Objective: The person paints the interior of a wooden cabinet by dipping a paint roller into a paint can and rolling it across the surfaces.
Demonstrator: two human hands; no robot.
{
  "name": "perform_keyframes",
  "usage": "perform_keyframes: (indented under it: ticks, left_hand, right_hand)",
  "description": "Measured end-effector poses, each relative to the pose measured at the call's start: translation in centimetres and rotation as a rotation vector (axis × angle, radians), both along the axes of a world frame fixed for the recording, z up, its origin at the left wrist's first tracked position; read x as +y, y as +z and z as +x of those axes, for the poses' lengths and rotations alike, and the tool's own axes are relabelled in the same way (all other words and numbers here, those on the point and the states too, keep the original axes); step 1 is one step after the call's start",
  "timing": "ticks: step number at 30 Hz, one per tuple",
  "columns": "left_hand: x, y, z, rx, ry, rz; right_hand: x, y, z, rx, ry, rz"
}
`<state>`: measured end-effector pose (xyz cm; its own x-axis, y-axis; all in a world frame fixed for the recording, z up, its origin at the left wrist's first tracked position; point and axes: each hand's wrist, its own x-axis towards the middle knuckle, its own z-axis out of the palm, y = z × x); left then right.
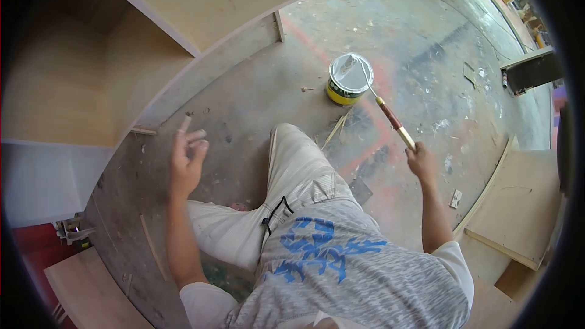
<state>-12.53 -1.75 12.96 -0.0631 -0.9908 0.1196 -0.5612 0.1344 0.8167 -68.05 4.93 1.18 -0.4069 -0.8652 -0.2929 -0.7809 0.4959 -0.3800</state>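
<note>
My right hand [420, 161] is wrapped round the end of a long red-brown and cream handle. It belongs to what looks like a small paint roller [390, 114], whose thin metal rod slants up and left. The white-coated head of the roller rests at the open top of a yellow and black paint can [345, 96], which holds white paint and stands on the floor. My left hand [187, 157] is raised at the left, near the pale wooden cabinet, with fingers apart and nothing in them. White smudges show on its fingertips.
A large pale wooden cabinet [201, 39] curves across the upper left. The stained concrete floor [244, 97] carries thin wood strips [335, 131] and scraps. Wooden panels lie at the lower left [91, 286] and right [518, 201]. A dark box-like piece [533, 73] stands at far right.
</note>
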Motion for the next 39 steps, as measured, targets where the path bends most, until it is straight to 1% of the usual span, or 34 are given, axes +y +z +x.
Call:
perform_keyframes:
  ticks: [2,3,4,5,6,7,8,9,10,11,12,13,14,15,16,17,18,19,20,22,23,25,26,28,29,31,32,34,35,36,38,39]
  left_hand:
    - [-0.2,-3.9,0.8,0.045,0.038,0.308]
    - [-0.4,-8.1,1.6,-0.022,-0.021,0.259]
    - [-0.5,-9.1,1.6,-0.102,-0.046,0.274]
    - [-0.4,-10.0,1.6,-0.182,-0.072,0.286]
    - [-0.2,-10.2,1.0,-0.088,-0.037,0.385]
    - [0.0,-10.8,0.6,-0.133,-0.031,0.387]
    - [0.1,-12.2,0.7,-0.125,-0.055,0.37]
    - [0.1,-12.0,0.6,-0.163,-0.067,0.409]
    - [0.2,-11.6,0.5,-0.197,-0.091,0.461]
    - [0.7,-11.9,1.0,-0.194,-0.067,0.442]
    - [1.2,-12.2,1.5,-0.259,-0.094,0.456]
    - [1.5,-12.5,1.8,-0.323,-0.127,0.478]
    - [1.9,-12.9,2.2,-0.317,-0.122,0.481]
    - [2.2,-13.4,2.6,-0.366,-0.148,0.495]
    - [2.3,-13.7,2.9,-0.417,-0.177,0.507]
    - [2.5,-13.8,2.9,-0.414,-0.183,0.513]
    - [2.7,-13.8,3.0,-0.455,-0.204,0.55]
    - [2.8,-13.7,3.1,-0.496,-0.225,0.586]
    - [2.8,-13.1,2.9,-0.499,-0.232,0.588]
    - [2.5,-11.6,2.2,-0.456,-0.228,0.788]
    - [2.5,-12.5,2.6,-0.46,-0.237,0.788]
    - [2.8,-15.9,3.3,-0.553,-0.298,0.688]
    - [2.8,-16.4,3.6,-0.55,-0.304,0.683]
    - [3.1,-17.3,4.1,-0.517,-0.362,0.669]
    - [3.5,-18.0,4.4,-0.507,-0.376,0.68]
    - [3.6,-19.0,5.1,-0.489,-0.38,0.626]
    - [3.6,-18.4,5.2,-0.484,-0.389,0.626]
    - [3.9,-15.6,5.3,-0.573,-0.375,0.647]
    - [4.1,-15.2,5.6,-0.567,-0.38,0.65]
    - [4.4,-14.8,6.0,-0.547,-0.375,0.621]
    - [5.5,-13.9,6.7,-0.518,-0.384,0.598]
    - [5.9,-13.3,7.0,-0.554,-0.394,0.563]
  right_hand:
    - [1.7,-4.5,0.6,0.047,-0.026,-0.119]
    - [2.6,-7.6,-0.2,0.015,0.095,-0.098]
    - [3.4,-10.3,-0.4,-0.037,0.12,-0.046]
    - [4.5,-16.7,-2.6,0.066,0.338,-0.237]
    - [3.3,-12.0,0.5,-0.465,-0.058,0.134]
    - [3.4,-13.0,0.3,-0.607,-0.028,0.147]
    - [3.1,-10.4,1.8,-0.704,-0.085,0.202]
    - [3.0,-10.6,1.6,-0.679,-0.16,0.212]
    - [4.4,-14.8,0.0,-0.475,-0.068,0.015]
    - [4.9,-18.5,-1.4,-0.269,0.007,-0.179]
    - [4.5,-17.3,-0.3,-0.271,0.023,-0.189]
    - [5.5,-15.8,0.7,-0.089,0.099,-0.313]
    - [6.3,-13.4,2.1,0.098,0.172,-0.429]
    - [6.5,-12.0,3.0,0.041,0.07,-0.303]
    - [6.0,-9.8,4.8,0.044,0.07,-0.298]
    - [5.3,-7.1,6.9,-0.2,-0.103,-0.057]
    - [5.2,-6.0,8.0,-0.443,-0.279,0.183]
    - [6.9,-12.1,6.2,0.063,0.124,-0.25]
    - [6.7,-11.8,6.9,0.063,0.117,-0.247]
    - [5.9,-10.7,8.7,-0.134,-0.102,-0.151]
    - [6.3,-11.1,9.4,-0.133,-0.111,-0.149]
    - [6.8,-12.5,10.5,-0.17,-0.056,-0.38]
    - [6.4,-10.9,11.8,-0.163,-0.06,-0.383]
    - [4.6,-5.5,15.4,-0.621,-0.133,-0.19]
    - [3.8,-4.6,16.4,-0.609,-0.143,-0.178]
    - [2.5,-3.9,17.9,-0.847,-0.237,-0.196]
    - [2.3,-4.6,18.7,-0.838,-0.244,-0.197]
    - [1.7,-5.9,20.1,-0.661,0.001,-0.545]
    - [1.1,-5.5,20.9,-0.64,0.137,-0.707]
    - [0.4,-4.4,21.8,-0.633,0.134,-0.7]
    - [-0.4,-0.9,23.5,-0.792,0.177,-0.865]
    - [-0.8,0.9,23.9,-0.664,0.243,-0.895]
